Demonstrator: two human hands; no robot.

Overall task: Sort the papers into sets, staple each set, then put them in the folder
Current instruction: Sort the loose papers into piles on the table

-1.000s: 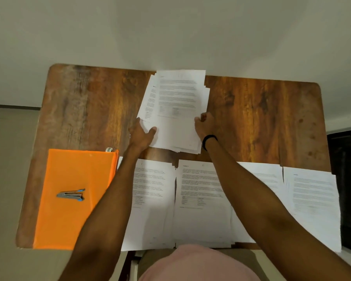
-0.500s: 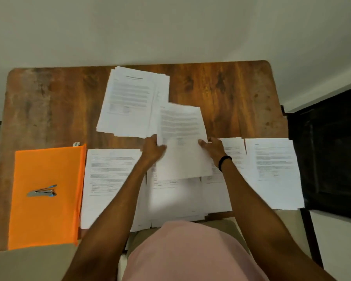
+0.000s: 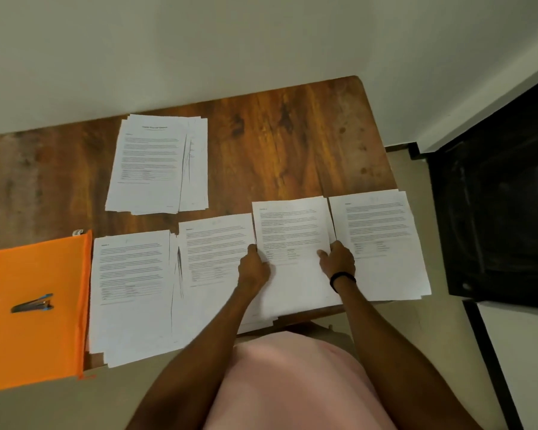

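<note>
A loose stack of printed papers [image 3: 159, 162] lies at the back of the wooden table [image 3: 292, 131]. Along the front edge lie several piles: one at the left [image 3: 131, 290], one beside it [image 3: 215, 249], a third [image 3: 292, 231] and a far-right one [image 3: 382, 240]. My left hand [image 3: 253, 268] grips the left edge of the top sheet on the third pile. My right hand [image 3: 337, 259] presses on that sheet's right side. An orange folder [image 3: 38, 336] lies at the front left with a stapler [image 3: 33, 304] on top of it.
The front piles hang over the table's near edge. A dark cabinet or doorway [image 3: 494, 212] stands to the right of the table. A pale wall runs behind the table. My pink shirt [image 3: 292, 383] fills the bottom of the view.
Both hands carried one sheet from the back stack down and to the right onto the third front pile. The view has swung to the right.
</note>
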